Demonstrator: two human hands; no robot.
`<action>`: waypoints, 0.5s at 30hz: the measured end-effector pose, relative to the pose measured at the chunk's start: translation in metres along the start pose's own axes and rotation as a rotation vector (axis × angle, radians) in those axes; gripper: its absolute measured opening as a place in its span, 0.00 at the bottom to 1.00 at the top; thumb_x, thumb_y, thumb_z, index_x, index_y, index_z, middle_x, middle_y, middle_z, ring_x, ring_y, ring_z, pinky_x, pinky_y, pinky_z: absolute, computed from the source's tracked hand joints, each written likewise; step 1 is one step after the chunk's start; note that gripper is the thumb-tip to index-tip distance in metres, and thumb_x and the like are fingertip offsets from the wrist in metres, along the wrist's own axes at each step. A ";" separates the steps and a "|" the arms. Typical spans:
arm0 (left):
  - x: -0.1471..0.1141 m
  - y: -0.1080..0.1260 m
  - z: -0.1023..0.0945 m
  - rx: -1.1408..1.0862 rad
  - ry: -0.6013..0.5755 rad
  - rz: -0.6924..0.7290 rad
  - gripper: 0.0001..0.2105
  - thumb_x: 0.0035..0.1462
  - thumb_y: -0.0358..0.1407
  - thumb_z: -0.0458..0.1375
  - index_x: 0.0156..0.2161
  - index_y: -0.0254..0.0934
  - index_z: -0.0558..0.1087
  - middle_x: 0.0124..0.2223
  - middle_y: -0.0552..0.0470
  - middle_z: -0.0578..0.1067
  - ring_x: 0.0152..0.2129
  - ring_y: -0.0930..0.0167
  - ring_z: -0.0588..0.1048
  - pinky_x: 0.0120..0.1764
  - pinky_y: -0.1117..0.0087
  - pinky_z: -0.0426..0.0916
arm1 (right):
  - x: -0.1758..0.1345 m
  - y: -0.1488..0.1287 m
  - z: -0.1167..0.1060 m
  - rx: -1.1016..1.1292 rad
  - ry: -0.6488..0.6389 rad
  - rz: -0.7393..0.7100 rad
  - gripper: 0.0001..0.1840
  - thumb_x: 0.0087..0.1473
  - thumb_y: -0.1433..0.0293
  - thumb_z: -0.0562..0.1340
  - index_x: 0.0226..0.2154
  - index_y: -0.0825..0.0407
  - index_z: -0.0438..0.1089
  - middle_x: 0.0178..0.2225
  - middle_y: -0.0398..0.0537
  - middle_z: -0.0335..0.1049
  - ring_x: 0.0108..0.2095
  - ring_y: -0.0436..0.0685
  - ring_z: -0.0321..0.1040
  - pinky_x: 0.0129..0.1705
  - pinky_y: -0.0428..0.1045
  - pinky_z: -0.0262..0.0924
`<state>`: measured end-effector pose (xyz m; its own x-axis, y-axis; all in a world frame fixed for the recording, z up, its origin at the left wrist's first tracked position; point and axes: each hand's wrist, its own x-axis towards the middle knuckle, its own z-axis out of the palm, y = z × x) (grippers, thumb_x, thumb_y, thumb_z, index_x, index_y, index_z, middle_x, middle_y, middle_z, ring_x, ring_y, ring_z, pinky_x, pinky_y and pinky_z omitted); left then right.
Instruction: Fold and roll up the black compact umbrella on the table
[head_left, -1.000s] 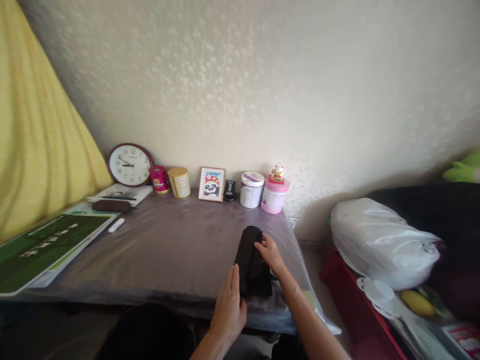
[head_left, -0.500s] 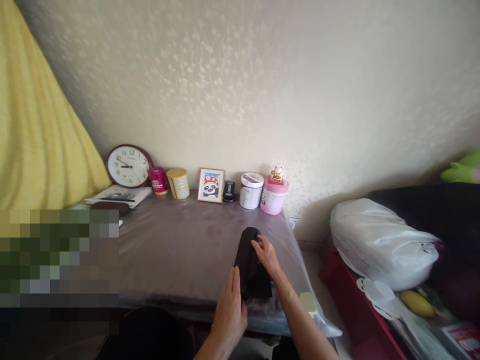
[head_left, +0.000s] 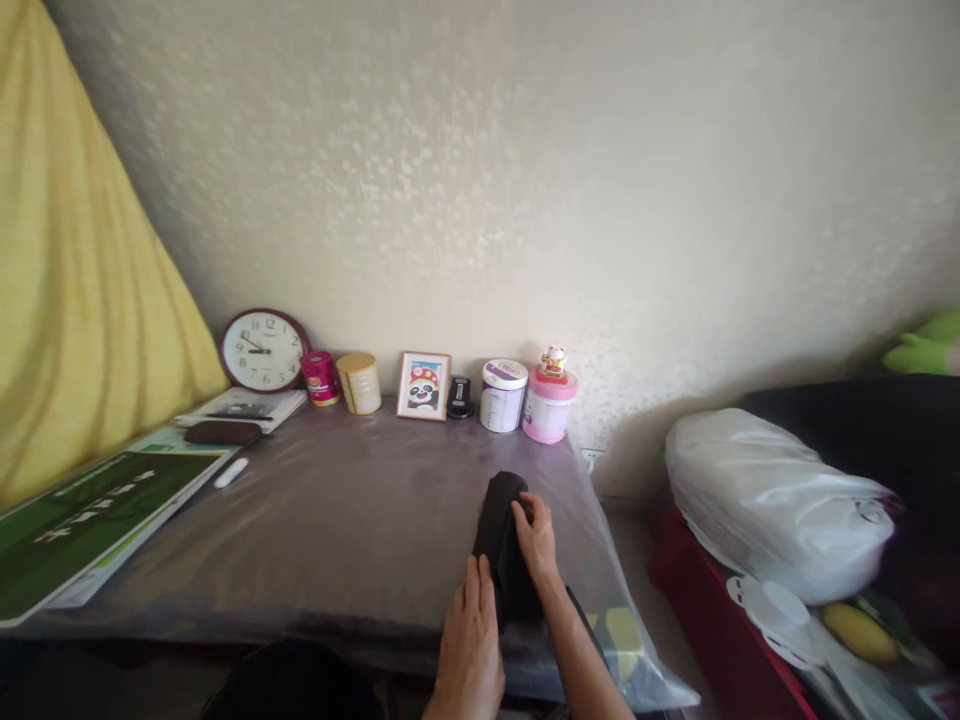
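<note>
A long black folded fabric bundle (head_left: 493,525) lies near the right front of the table, pointing away from me. My left hand (head_left: 471,635) holds its near left side, fingers straight and close together along the fabric. Farther up, my right hand (head_left: 535,535) grips the right side with bent fingers, its fingertips near the far end. Part of the bundle's near end is hidden by my hands and right forearm. What is inside the fabric cannot be seen.
Along the wall stand a clock (head_left: 265,350), a pink can (head_left: 320,378), a yellow-lidded can (head_left: 360,384), a panda picture (head_left: 424,386) and two tubs, one topped by a cat figurine (head_left: 553,362). A green board (head_left: 90,515) lies left. Right of the table sits a white bag (head_left: 772,490).
The right hand's fingers have shifted on the bundle, pressing its right side inward, and the fabric looks narrower. The left hand stays along the left side. My view has tilted up slightly.
</note>
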<state>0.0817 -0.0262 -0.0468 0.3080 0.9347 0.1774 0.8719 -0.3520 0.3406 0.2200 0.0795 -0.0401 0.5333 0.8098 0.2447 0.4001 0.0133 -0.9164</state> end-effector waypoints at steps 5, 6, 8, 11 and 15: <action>-0.002 0.005 0.005 0.078 0.020 -0.004 0.29 0.45 0.18 0.46 0.56 0.26 0.60 0.61 0.33 0.56 0.53 0.58 0.64 0.51 0.61 0.64 | -0.017 -0.007 0.024 -0.135 0.052 -0.058 0.33 0.45 0.57 0.56 0.51 0.61 0.59 0.50 0.67 0.61 0.52 0.68 0.58 0.52 0.60 0.54; -0.003 0.003 0.007 0.065 0.023 -0.004 0.28 0.46 0.19 0.45 0.56 0.26 0.61 0.60 0.33 0.57 0.52 0.58 0.65 0.51 0.61 0.64 | -0.020 -0.009 0.028 -0.182 0.039 -0.058 0.36 0.45 0.59 0.57 0.53 0.63 0.56 0.53 0.70 0.58 0.54 0.70 0.56 0.52 0.61 0.53; -0.004 -0.005 0.011 -0.010 0.034 0.022 0.28 0.47 0.20 0.45 0.56 0.26 0.59 0.61 0.34 0.56 0.53 0.58 0.64 0.51 0.61 0.64 | -0.023 -0.012 0.032 -0.265 0.009 -0.049 0.39 0.45 0.61 0.57 0.56 0.65 0.53 0.56 0.73 0.53 0.56 0.73 0.52 0.53 0.63 0.51; -0.010 -0.024 0.013 -0.268 0.041 0.113 0.31 0.46 0.25 0.50 0.59 0.27 0.53 0.62 0.35 0.54 0.57 0.59 0.59 0.54 0.61 0.61 | -0.024 -0.014 0.035 -0.327 -0.018 -0.046 0.39 0.45 0.63 0.57 0.56 0.66 0.52 0.58 0.75 0.49 0.58 0.75 0.50 0.53 0.64 0.51; -0.022 -0.042 0.002 -0.768 0.053 -0.079 0.22 0.52 0.40 0.52 0.52 0.35 0.62 0.50 0.43 0.71 0.46 0.64 0.70 0.49 0.67 0.65 | -0.022 -0.010 0.038 -0.333 -0.012 -0.054 0.39 0.46 0.63 0.58 0.57 0.66 0.52 0.59 0.74 0.49 0.60 0.73 0.46 0.55 0.63 0.49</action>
<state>0.0388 -0.0314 -0.0669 0.2202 0.9617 0.1633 0.3761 -0.2381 0.8955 0.1758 0.0840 -0.0481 0.4966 0.8201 0.2844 0.6503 -0.1345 -0.7477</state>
